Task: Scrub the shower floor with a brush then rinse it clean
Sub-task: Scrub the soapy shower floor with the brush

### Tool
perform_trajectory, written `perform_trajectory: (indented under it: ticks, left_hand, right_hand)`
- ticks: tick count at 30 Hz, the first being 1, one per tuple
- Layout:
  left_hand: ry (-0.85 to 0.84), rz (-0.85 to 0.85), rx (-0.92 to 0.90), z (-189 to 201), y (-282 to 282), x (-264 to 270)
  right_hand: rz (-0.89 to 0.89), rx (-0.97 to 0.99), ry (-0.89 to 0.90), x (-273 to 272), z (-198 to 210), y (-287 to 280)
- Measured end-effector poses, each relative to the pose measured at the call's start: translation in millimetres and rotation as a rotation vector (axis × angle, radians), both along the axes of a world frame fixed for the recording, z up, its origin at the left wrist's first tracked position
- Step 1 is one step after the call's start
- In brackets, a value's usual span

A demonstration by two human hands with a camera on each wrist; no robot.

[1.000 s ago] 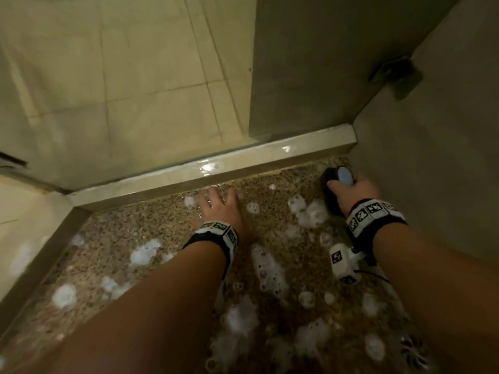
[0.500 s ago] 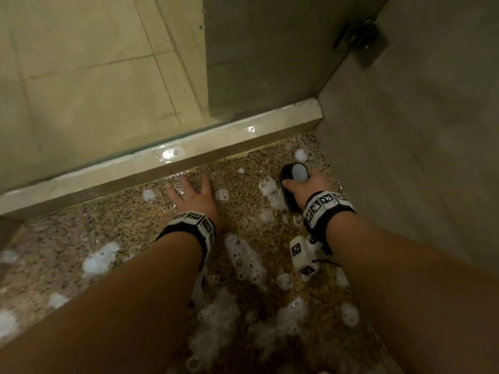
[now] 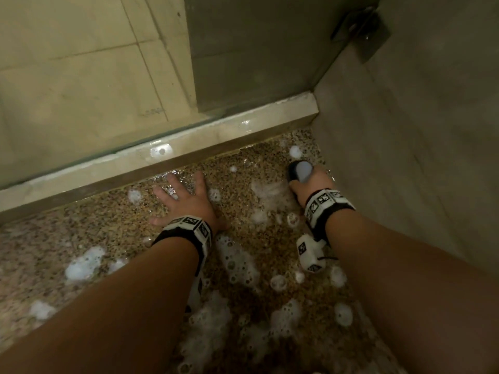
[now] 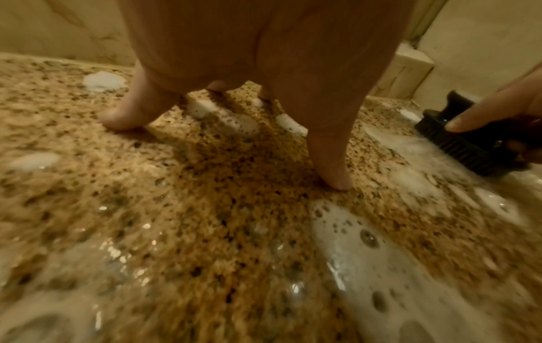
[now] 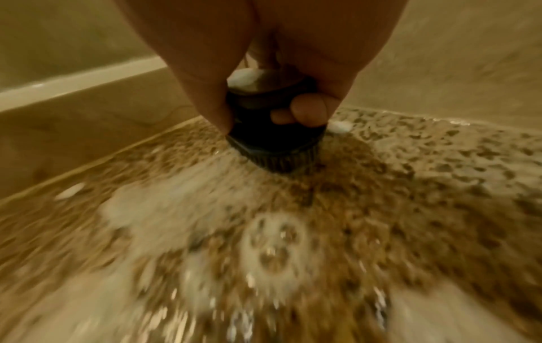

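While suds (image 3: 237,263) cover speckled shower floor (image 3: 102,228), scrubbing underway, rinse not started. Head view: right hand (image 3: 310,186) gripping brush (image 3: 299,171) in far right corner near curb (image 3: 189,147) and wall (image 3: 405,144); long axis near-to-far, tip far. Left hand (image 3: 186,201) flat, fingers spread, holding nothing. Left wrist view: fingertips (image 4: 334,178) pressing floor, brush far right. Right wrist view: fingers (image 5: 305,111) curled round brush body, bristles down on floor.

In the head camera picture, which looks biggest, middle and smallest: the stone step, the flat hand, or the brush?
1. The stone step, stretching almost across the picture.
2. The left hand, flat on the wet floor.
3. The brush, partly hidden in the right hand, so its full size is unsure.
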State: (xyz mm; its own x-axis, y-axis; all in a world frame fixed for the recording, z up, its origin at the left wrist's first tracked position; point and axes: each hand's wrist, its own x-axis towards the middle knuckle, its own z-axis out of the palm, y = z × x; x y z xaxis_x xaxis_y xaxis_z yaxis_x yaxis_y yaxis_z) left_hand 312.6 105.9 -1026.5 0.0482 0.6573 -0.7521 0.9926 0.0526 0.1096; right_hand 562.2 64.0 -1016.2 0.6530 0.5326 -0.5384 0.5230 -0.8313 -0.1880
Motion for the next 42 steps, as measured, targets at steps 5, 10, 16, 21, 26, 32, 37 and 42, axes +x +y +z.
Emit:
perform_trajectory:
  ticks: [5,10,16,21,26,32,37,42]
  left_hand:
    - [0.009,0.005,-0.017,4,2,1]
    - [0.025,0.009,-0.031,6,4,4]
    - [0.008,0.005,-0.041,3,3,2]
    - [-0.005,-0.005,-0.037,1,3,1]
    - [-0.001,-0.007,-0.039,3,2,3]
    - [-0.002,0.0,-0.034,3,2,3]
    - [0.005,-0.007,-0.03,1,2,3]
    - [0.014,-0.007,-0.028,0,4,4]
  right_hand:
    - [-0.073,0.035,0.005,-17,0,26]
    - [0.25,0.083,0.121,-84,-4,13]
    - [0.162,0.041,0.063,-40,-5,-16]
    - [-0.226,0.032,-0.106,15,-6,-15]
    - [-0.339,-0.012,-0.072,9,-7,-11]
    - [-0.452,-0.03,-0.04,2,-6,-52]
    - [-0.52,-0.064,-0.033,14,-2,-63]
    - [-0.441,0.06,-0.054,16,-3,-59]
